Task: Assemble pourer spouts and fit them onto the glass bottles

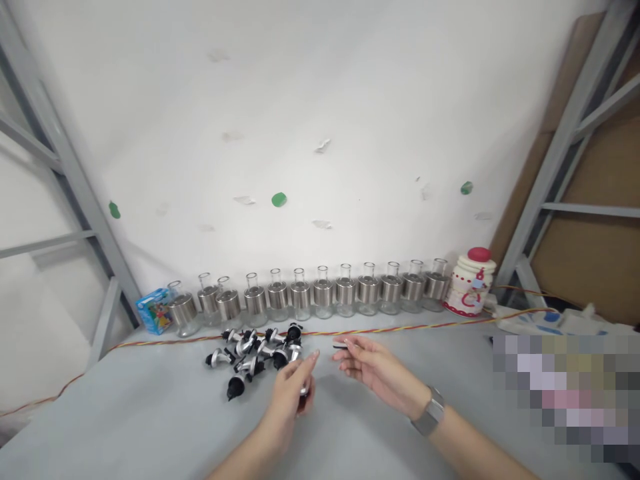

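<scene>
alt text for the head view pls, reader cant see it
A person's left hand holds a mostly hidden piece, the right hand a thin black strip, over a grey table. Silver and black stoppers lie nearby; glass bottles line the wall behind.

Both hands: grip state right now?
Left hand: closed around a small silver-and-black piece, mostly hidden.
Right hand: pinching a thin black strip, other fingers loosely spread.

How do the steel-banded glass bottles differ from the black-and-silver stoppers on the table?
The bottles stand upright in a row; the loose stoppers lie in a jumbled cluster. Each bottle is larger than each stopper. The bottles show clear glass, while the stoppers have black parts. Both have shiny silver-coloured surfaces.
</scene>
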### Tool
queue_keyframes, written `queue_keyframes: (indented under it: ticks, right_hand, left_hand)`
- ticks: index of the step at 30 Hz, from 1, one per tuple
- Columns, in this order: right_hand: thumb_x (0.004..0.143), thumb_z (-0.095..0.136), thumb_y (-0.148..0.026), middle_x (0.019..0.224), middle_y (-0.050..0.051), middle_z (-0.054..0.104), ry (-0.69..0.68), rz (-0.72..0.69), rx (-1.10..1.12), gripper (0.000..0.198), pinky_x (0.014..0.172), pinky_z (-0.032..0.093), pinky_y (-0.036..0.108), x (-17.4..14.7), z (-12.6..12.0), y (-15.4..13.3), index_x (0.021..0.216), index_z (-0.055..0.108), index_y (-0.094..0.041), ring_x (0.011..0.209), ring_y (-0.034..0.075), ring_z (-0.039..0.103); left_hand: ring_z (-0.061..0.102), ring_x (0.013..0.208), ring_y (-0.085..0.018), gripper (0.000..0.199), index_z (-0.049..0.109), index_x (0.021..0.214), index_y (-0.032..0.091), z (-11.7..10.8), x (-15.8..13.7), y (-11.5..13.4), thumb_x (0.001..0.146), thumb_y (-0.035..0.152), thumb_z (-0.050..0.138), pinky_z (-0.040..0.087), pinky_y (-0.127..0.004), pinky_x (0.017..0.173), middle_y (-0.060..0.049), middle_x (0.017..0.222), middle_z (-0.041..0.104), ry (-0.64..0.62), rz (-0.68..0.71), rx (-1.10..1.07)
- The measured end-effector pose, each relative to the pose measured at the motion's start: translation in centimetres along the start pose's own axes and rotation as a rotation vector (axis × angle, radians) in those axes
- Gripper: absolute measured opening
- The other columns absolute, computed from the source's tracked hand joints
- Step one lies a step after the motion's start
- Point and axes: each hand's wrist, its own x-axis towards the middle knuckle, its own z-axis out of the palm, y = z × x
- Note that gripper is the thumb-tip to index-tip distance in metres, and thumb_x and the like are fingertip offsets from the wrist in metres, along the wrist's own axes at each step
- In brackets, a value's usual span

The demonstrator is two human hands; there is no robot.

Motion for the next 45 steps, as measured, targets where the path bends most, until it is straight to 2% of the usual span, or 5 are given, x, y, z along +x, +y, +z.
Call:
queue_keyframes:
  ticks: [10, 19, 24, 38, 45]
  right_hand:
    - [0.072, 0.065, -0.031, 0.078, 0.008, 0.068, 0.035, 0.004, -0.095, 0.030, 0.068, 0.046, 0.027, -0.3, 0.5, 0.0, 0.089, 0.047, -0.014, 0.064, 0.012, 0.063]
    - [0.071, 0.064, -0.039, 0.074, 0.007, 0.069, -0.384, 0.105, -0.243, 0.072, 0.048, 0.044, 0.026, -0.7, 1.0, 0.0, 0.125, 0.024, -0.014, 0.046, 0.014, 0.061]
    - [0.073, 0.061, -0.039, 0.075, 0.007, 0.069, -0.416, 0.106, -0.281, 0.072, 0.048, 0.045, 0.025, -0.6, 0.7, 0.3, 0.128, 0.022, -0.015, 0.050, 0.014, 0.062]
    - [0.072, 0.061, -0.040, 0.064, 0.002, 0.066, -0.394, 0.117, -0.359, 0.063, 0.044, 0.041, 0.021, -0.6, 1.2, 0.8, 0.120, 0.030, -0.014, 0.045, 0.011, 0.058]
    - [0.072, 0.051, -0.055, 0.052, -0.003, 0.057, -0.277, 0.031, -0.434, 0.039, 0.040, 0.040, 0.020, 0.3, 0.7, 2.0, 0.075, 0.040, -0.018, 0.040, 0.009, 0.053]
  left_hand:
    - [0.022, 0.030, -0.003, 0.039, 0.032, 0.049, 0.019, -0.2, 0.0, -0.4, 0.069, 0.041, 0.057, 0.011, -0.020, 0.034, 0.008, 0.040, 0.035, -0.045, 0.019, -0.056]
    - [0.029, 0.036, -0.005, 0.037, 0.047, 0.064, 0.017, 0.1, -0.8, 0.0, 0.072, 0.054, 0.049, 0.010, -0.020, 0.038, 0.006, 0.045, 0.041, -0.205, -0.110, -0.014]
    - [0.031, 0.036, -0.005, 0.035, 0.049, 0.062, 0.015, 0.1, -0.8, -0.1, 0.073, 0.048, 0.052, 0.011, -0.021, 0.039, 0.005, 0.045, 0.043, -0.216, -0.069, -0.007]
    - [0.031, 0.040, -0.004, 0.032, 0.044, 0.065, 0.017, 0.1, -0.6, -0.2, 0.065, 0.042, 0.063, 0.014, -0.019, 0.040, 0.008, 0.049, 0.040, -0.161, -0.054, -0.004]
    - [0.028, 0.037, -0.003, 0.042, 0.039, 0.061, 0.018, 0.1, -0.1, 0.3, 0.059, 0.052, 0.064, 0.013, -0.019, 0.038, 0.009, 0.045, 0.037, -0.068, 0.013, 0.038]
